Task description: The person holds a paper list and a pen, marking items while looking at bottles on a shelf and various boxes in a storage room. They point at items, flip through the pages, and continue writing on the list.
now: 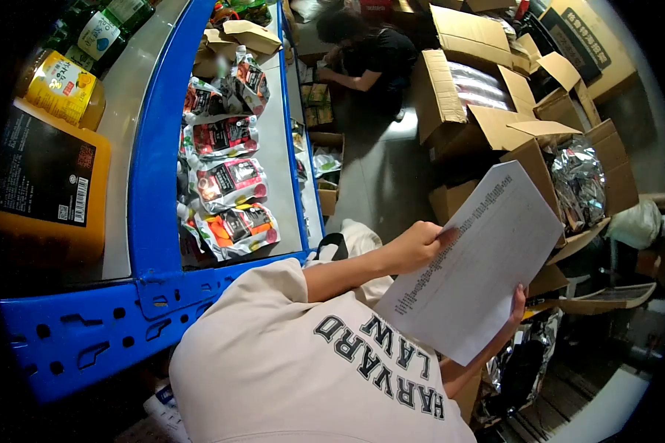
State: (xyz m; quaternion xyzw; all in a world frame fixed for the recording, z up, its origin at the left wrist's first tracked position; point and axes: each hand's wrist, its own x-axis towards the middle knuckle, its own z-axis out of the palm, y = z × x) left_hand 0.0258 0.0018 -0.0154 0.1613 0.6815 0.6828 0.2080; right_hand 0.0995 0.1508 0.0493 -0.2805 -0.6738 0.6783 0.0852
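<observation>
A white sheet of paper [480,258], possibly several sheets together, is held tilted in front of my body. Small rows of print run along its left side. My left hand [420,245] is closed at the paper's left edge, with the fingers curled and the fingertips on the printed side. My right hand [519,304] grips the lower right edge, its fingers partly hidden behind the paper. Below the paper is my light shirt [303,369] with dark lettering.
To the left stands a blue-framed shelf [155,148] with spouted pouches [229,181], a large orange jug [52,184] and bottles [100,37]. Open cardboard boxes [473,33] line the right. Ahead, a person in black [380,59] crouches in the aisle [377,162].
</observation>
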